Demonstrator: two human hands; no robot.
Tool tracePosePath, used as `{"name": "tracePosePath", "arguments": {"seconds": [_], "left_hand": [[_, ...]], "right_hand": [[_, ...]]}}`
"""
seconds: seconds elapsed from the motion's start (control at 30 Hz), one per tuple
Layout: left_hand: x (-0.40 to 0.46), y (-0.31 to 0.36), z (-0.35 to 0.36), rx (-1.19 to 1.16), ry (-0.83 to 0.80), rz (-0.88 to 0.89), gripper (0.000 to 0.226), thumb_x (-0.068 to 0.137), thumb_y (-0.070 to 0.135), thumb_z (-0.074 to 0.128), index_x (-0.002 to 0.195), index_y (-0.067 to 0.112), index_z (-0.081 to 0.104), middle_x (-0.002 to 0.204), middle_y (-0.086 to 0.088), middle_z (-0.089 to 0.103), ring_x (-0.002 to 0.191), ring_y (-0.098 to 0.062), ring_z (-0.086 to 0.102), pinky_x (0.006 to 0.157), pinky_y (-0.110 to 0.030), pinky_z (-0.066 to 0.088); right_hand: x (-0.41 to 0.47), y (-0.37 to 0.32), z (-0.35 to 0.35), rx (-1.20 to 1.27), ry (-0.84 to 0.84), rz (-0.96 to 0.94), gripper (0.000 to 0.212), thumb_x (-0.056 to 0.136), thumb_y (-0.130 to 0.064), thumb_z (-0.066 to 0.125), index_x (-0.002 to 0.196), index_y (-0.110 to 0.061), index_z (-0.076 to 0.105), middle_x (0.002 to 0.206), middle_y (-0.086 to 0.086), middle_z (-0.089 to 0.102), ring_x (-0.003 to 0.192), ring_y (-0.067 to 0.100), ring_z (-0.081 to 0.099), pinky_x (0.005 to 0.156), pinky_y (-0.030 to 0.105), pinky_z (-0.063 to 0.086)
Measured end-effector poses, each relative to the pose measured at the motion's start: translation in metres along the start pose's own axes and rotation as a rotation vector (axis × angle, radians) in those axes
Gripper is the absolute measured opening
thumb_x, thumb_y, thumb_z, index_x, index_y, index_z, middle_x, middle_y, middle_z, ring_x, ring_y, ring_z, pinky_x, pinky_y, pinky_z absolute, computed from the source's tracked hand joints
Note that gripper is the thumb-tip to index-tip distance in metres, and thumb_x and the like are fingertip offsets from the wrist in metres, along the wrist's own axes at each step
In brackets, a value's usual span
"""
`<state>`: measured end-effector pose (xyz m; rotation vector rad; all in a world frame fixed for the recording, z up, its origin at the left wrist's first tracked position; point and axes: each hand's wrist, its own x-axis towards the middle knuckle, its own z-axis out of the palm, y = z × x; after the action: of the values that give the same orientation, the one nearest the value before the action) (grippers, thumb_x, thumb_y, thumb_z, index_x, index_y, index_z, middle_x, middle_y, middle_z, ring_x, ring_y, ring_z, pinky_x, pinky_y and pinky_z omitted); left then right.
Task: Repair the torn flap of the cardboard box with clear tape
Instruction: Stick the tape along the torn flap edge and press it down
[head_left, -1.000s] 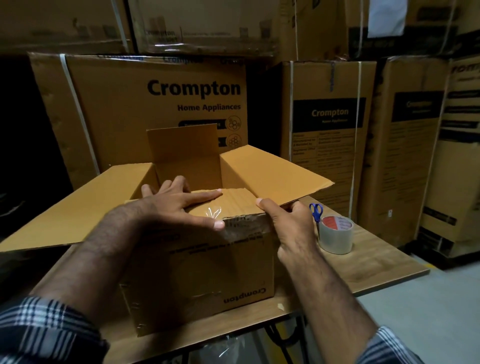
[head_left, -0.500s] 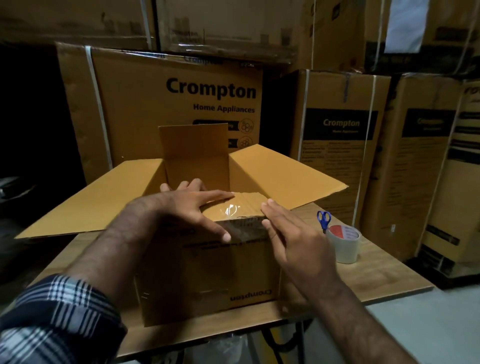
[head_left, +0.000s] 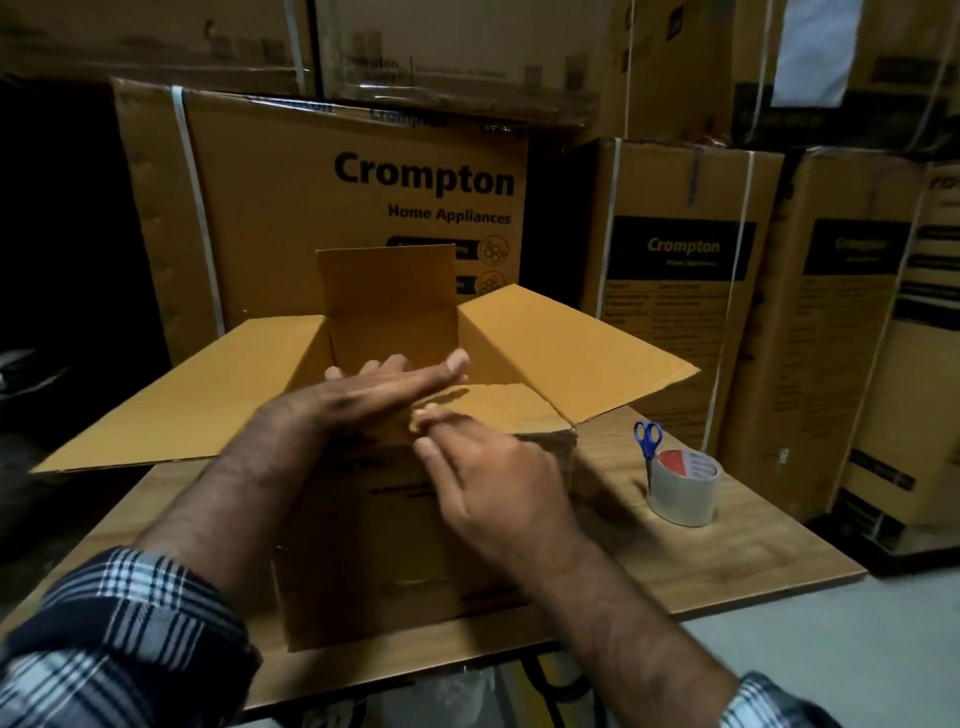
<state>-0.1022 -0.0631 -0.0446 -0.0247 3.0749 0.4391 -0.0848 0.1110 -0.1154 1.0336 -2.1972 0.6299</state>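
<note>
An open cardboard box (head_left: 415, 561) stands on the wooden table (head_left: 727, 561). Its near flap (head_left: 498, 410) has a ragged torn edge and folds inward. My left hand (head_left: 384, 389) lies flat across the flap's left part, fingers stretched toward the box's inside. My right hand (head_left: 488, 467) rests against the front top edge of the box, fingertips on the flap's fold, fingers nearly together. The tape strip on the flap is hidden under my hands. A roll of clear tape (head_left: 683, 486) stands on the table to the right of the box.
Blue-handled scissors (head_left: 647, 441) stand behind the tape roll. The box's left flap (head_left: 182, 400), right flap (head_left: 576, 358) and far flap (head_left: 387, 291) stand open. Stacked Crompton cartons (head_left: 363, 197) wall off the back and right. The table's edge runs at right near grey floor (head_left: 857, 649).
My right hand slid left along the flap's fold toward the left hand. My left hand flattened and turned, fingers now reaching over the flap. The shiny tape patch is now covered.
</note>
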Motion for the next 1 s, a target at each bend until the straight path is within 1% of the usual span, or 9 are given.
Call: {"name": "tracePosePath", "arguments": {"seconds": [0.1,0.17,0.23,0.37,0.43,0.6,0.8,0.93,1.0], "left_hand": [[-0.004,0.004,0.006,-0.187,0.046,0.031,0.098,0.066,0.095,-0.007,0.141,0.059,0.045,0.166,-0.001,0.02,0.154,-0.031,0.008,0.114,-0.065,-0.016],[-0.007,0.001,0.005,-0.201,0.089,0.032,0.117,0.05,0.103,-0.009,0.14,0.055,0.048,0.166,0.0,0.023,0.154,-0.029,0.013,0.115,-0.067,-0.016],[-0.013,-0.001,-0.003,-0.11,0.218,0.049,0.123,0.049,0.104,-0.006,0.143,0.045,0.05,0.159,0.0,0.034,0.148,-0.025,0.025,0.118,-0.066,-0.004],[-0.032,0.007,0.005,0.254,0.85,0.443,0.058,0.087,0.068,0.046,0.121,0.026,0.068,0.124,-0.001,0.063,0.115,-0.02,0.055,0.095,-0.042,0.033],[-0.04,0.021,0.037,0.232,1.004,0.611,0.033,0.093,0.039,0.056,0.108,0.015,0.074,0.11,-0.006,0.07,0.101,-0.022,0.061,0.084,-0.038,0.044],[-0.034,0.023,0.1,0.107,1.12,0.454,0.034,0.089,0.029,0.056,0.104,0.006,0.076,0.103,-0.015,0.068,0.096,-0.026,0.057,0.074,-0.045,0.053],[-0.024,0.022,0.111,0.152,1.153,0.469,0.018,0.092,0.019,0.066,0.097,0.004,0.076,0.096,-0.013,0.066,0.089,-0.026,0.055,0.07,-0.045,0.049],[-0.024,0.023,0.109,0.139,1.151,0.475,0.02,0.092,0.019,0.067,0.101,0.003,0.076,0.096,-0.014,0.066,0.09,-0.024,0.053,0.068,-0.044,0.051],[-0.025,0.026,0.109,0.095,1.152,0.468,0.023,0.092,0.021,0.065,0.102,0.003,0.076,0.098,-0.013,0.066,0.092,-0.022,0.052,0.069,-0.043,0.052]], "right_hand": [[0.002,-0.021,0.006,0.07,-0.09,-0.095,0.033,0.106,-0.043,0.04,0.129,-0.028,0.057,0.125,-0.007,0.064,0.104,0.014,0.065,0.082,0.036,0.057],[-0.006,-0.022,0.009,0.104,-0.002,-0.116,0.035,0.105,-0.039,0.045,0.135,-0.024,0.057,0.131,-0.004,0.064,0.107,0.014,0.066,0.081,0.033,0.058],[-0.021,-0.013,0.009,0.179,0.184,-0.086,0.029,0.103,-0.033,0.051,0.126,-0.02,0.064,0.122,-0.002,0.068,0.1,0.013,0.067,0.078,0.032,0.06],[-0.034,0.018,0.002,0.214,0.311,0.042,0.024,0.101,-0.032,0.049,0.091,-0.018,0.065,0.084,-0.004,0.064,0.076,0.012,0.059,0.065,0.039,0.052],[-0.028,0.027,-0.004,0.298,0.269,0.116,0.025,0.101,-0.033,0.048,0.089,-0.019,0.064,0.079,-0.006,0.063,0.072,0.009,0.058,0.063,0.036,0.051],[-0.009,0.035,-0.009,0.54,0.186,0.354,0.031,0.099,-0.033,0.05,0.082,-0.022,0.074,0.077,-0.006,0.073,0.072,0.007,0.067,0.061,0.025,0.053],[-0.005,0.053,-0.024,0.974,0.142,0.699,0.033,0.1,-0.024,0.053,0.082,-0.011,0.077,0.075,0.01,0.079,0.068,0.022,0.076,0.058,0.03,0.057],[-0.013,0.069,-0.029,0.985,0.221,0.776,0.031,0.099,-0.025,0.056,0.081,-0.012,0.078,0.075,0.01,0.079,0.072,0.026,0.077,0.056,0.026,0.057],[-0.021,0.073,-0.026,0.787,0.308,0.715,0.026,0.099,-0.022,0.058,0.082,-0.014,0.077,0.073,0.004,0.077,0.072,0.022,0.076,0.055,0.019,0.055]]}}
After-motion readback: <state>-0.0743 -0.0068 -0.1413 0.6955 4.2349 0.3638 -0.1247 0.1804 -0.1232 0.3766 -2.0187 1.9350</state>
